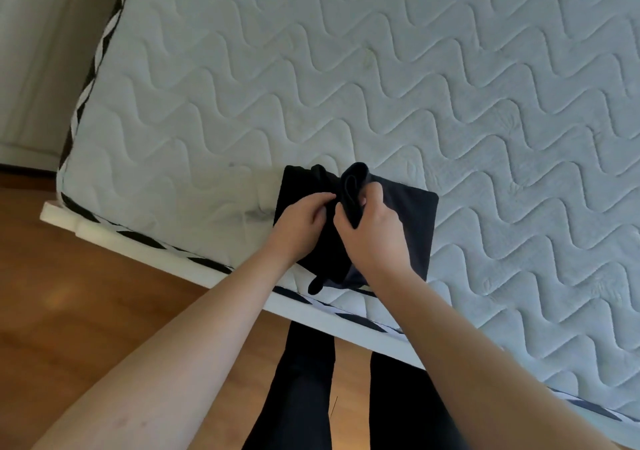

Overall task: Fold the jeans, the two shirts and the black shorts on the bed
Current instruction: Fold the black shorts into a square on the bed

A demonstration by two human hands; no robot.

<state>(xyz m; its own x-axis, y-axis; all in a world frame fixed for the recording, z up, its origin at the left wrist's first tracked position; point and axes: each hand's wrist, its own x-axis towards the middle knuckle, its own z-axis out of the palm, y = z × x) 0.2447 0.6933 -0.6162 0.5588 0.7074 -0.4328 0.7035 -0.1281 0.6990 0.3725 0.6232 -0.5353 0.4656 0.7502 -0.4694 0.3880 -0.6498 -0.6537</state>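
Wooden flooring (104,293) fills the near ground, where the person's dark-clad legs (301,380) stand against the white bed frame (194,273). Both bare forearms reach forward over the mattress edge and meet over a dark garment, probably the black shorts (412,221), which lie on the bed right at its near edge, slightly overhanging it.

The left hand (301,224) rests on the left part of the fabric with its fingers curled, pinching cloth at the middle. The right hand (372,233), just beside it and nearly touching, grips a bunched, raised roll of the same fabric, which stands up beyond its fingertips.

The flat part of the garment spreads to the right and away from the right hand, its long axis running roughly along the bed's edge. Judging from this, the fold in progress turns on the gathered middle; the right hand is nearer to the loose flat side.

Beyond the hands, the quilted mattress (381,68) stretches off with no other clothes in sight. A pale wall (38,51) shows at far left.
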